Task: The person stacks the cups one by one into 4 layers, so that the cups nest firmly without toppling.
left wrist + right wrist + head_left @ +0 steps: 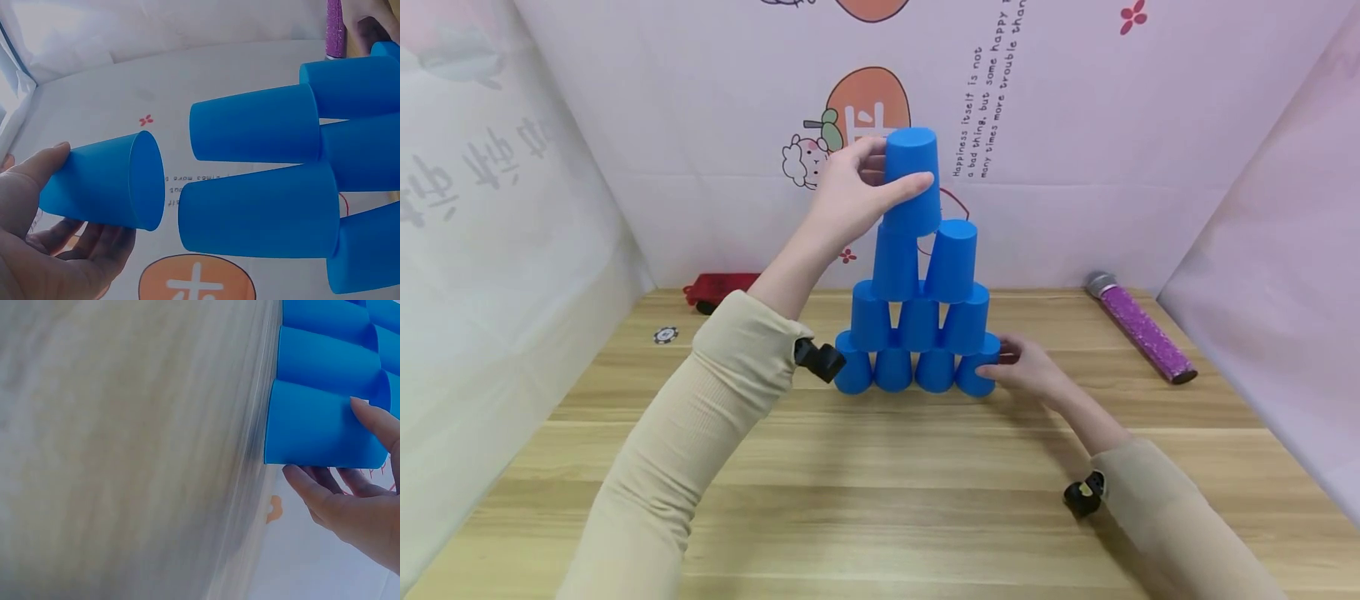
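My left hand (848, 190) grips an upside-down blue cup (913, 154), thumb on its near side and fingers behind. The held cup is over the left cup (895, 268) of a tower's upper pair; in the left wrist view, a gap separates its open rim (147, 181) from the tower. Beside that left cup stands the right cup (953, 262). Below are a row of three cups (919, 325) and a bottom row of several, all upside down. Low on the right, my right hand (1033, 367) holds the bottom row's end cup (319, 428) between thumb and fingers.
On the wooden table (880, 492), a purple glittery microphone (1142, 329) lies at the right. A red toy vehicle (718, 287) sits at the back left, partly behind my left arm, near a poker chip (666, 335). Printed white cloth (1060, 125) stands behind and at both sides.
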The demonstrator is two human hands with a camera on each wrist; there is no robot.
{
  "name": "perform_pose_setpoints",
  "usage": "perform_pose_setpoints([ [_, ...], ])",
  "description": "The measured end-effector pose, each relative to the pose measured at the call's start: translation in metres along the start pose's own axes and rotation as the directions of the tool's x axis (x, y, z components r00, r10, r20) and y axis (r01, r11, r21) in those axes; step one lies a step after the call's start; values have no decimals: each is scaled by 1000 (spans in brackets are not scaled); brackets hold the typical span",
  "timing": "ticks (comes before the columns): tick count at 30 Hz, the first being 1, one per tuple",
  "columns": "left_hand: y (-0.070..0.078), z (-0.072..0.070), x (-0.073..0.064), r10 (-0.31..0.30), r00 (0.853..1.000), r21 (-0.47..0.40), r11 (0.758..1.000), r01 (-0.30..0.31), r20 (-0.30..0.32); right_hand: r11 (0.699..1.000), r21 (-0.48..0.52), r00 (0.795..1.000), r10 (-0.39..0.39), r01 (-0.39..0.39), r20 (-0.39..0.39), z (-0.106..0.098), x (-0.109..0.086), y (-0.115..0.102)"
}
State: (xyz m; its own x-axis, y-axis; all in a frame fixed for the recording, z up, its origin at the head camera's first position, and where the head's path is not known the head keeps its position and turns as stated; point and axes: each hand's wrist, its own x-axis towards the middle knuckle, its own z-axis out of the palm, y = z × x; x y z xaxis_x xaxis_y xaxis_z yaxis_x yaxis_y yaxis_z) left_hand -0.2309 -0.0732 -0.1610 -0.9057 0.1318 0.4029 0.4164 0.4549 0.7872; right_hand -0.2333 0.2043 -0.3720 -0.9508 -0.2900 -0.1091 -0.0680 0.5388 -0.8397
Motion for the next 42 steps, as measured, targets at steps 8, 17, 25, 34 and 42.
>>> perform_pose_setpoints([
  [8,3,13,19,-42,999,49,998,40,28,1000,-13,1000,-7,7,-7,0,3,2],
  [17,5,19,24,-41,999,59,998,39,31,1000,-20,1000,0,0,-4,-1,1,1],
  [25,2,24,26,-67,997,68,996,64,44,1000,-12,1000,0,0,2,-2,2,0],
  [34,-5,27,25,-55,998,60,997,52,44,1000,-9,1000,-21,21,6,0,1,-2],
  [42,-4,29,24,-62,997,58,997,59,47,1000,-14,1000,-15,15,0,0,1,0],
])
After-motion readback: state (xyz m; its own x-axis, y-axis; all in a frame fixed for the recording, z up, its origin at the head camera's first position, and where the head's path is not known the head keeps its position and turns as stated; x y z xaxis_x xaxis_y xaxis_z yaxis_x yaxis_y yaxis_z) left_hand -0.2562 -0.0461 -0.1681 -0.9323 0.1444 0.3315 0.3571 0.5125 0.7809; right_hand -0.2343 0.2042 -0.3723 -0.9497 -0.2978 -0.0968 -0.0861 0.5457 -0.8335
